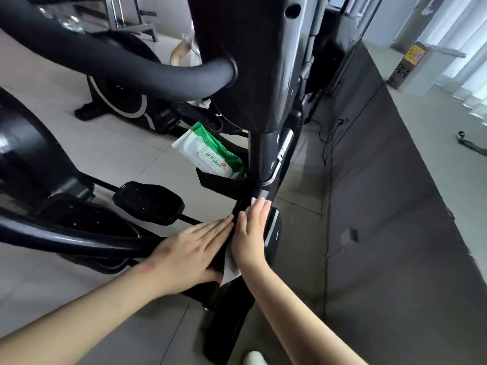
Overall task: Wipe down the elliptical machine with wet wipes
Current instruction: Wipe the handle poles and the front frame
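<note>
Here, the left hand (189, 254) lies flat, fingers straight, on the low black frame bar of the elliptical machine (250, 61). Just right of it, the wet wipe (230, 271) sits under the right hand's (251, 233) straight, pressing fingers, its long axis running along the bar, away from the person. Pale floor tiles (118, 159) lie left, a dark mat (382, 233) right.

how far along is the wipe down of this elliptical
Done: a wipe is out of the wipe pack; which parts are already clean cannot be told. In hand: the right hand presses the wipe flat on the low frame at the foot of the post, with the left hand flat beside it. Left, probably: the pedal, handlebar and post, none showing wipe marks.
</note>
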